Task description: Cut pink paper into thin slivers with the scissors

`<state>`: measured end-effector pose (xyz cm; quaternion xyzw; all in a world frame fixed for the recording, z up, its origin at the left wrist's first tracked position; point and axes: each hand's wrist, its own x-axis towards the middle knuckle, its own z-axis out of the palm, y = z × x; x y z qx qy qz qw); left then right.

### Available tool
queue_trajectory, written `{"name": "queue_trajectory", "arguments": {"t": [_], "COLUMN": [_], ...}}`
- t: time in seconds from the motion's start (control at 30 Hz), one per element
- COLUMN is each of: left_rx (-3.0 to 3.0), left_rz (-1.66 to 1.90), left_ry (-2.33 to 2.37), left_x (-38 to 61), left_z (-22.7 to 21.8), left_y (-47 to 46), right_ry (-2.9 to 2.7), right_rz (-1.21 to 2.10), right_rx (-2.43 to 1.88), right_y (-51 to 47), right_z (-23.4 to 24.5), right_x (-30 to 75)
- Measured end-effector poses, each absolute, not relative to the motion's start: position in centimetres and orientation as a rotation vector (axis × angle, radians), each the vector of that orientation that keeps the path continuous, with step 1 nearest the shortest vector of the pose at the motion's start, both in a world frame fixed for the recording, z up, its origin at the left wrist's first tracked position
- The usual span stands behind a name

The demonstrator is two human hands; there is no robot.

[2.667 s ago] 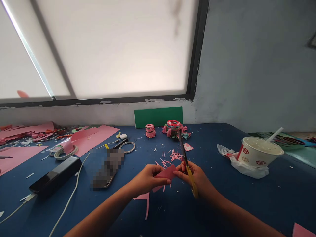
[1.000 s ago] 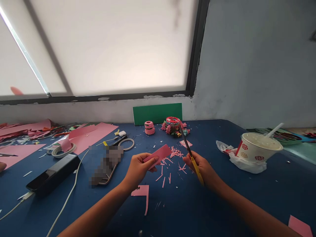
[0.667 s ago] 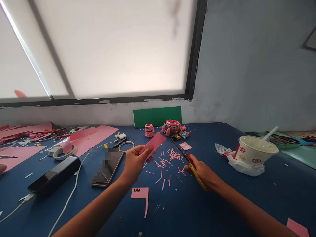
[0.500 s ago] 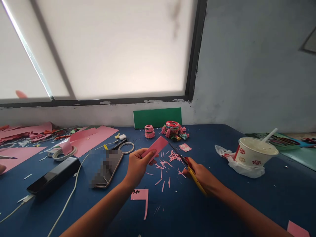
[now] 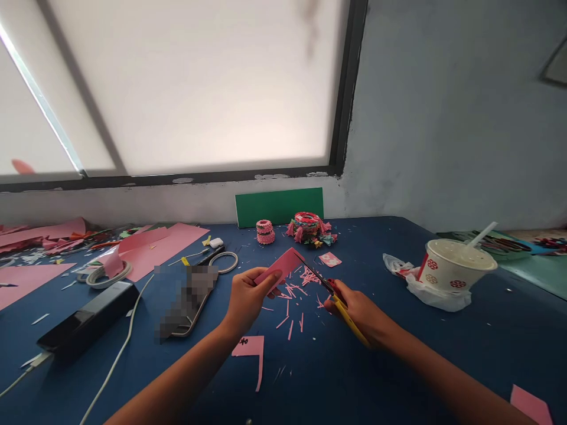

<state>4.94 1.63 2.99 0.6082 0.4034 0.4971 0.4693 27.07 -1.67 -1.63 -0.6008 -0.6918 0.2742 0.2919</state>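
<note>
At the centre of the frame, a worker's left hand (image 5: 250, 295) pinches a rectangle of pink paper (image 5: 278, 267), thumb on top and fingers beneath, its free end pointing up and to the right. Just right of centre, the right hand (image 5: 361, 307) grips yellow-handled scissors (image 5: 352, 321), blades at the paper's right-hand end; from where I stand, I cannot tell how wide they are or whether they bite. A clean cut here would seem to call for a steady pinch near the end, the blades squared to the edge, small even snips and fingertips well back. Thin pink strips (image 5: 305, 275) lie scattered below and behind the paper.

Legible words are scarce: a pink scrap (image 5: 248, 347) at lower centre bears dark handwriting, partly covered by the left forearm and unreadable. The cup (image 5: 460, 271) at right shows red flower-like emblems, no readable brand. The phone (image 5: 200, 301), left of centre, is mostly pixelated.
</note>
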Motion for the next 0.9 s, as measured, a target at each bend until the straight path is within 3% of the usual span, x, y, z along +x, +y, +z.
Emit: {"name": "queue_trajectory", "arguments": {"t": [0.9], "left_rx": [1.479], "left_rz": [1.15], "left_ry": [0.947], "left_x": [4.57], "left_z": [2.25], "left_y": [2.08], "right_ry": [-1.91], "right_rz": [0.627], "right_rx": [-1.687], "right_y": [-1.93], "right_z": [-0.75], "right_x": [26.91]}}
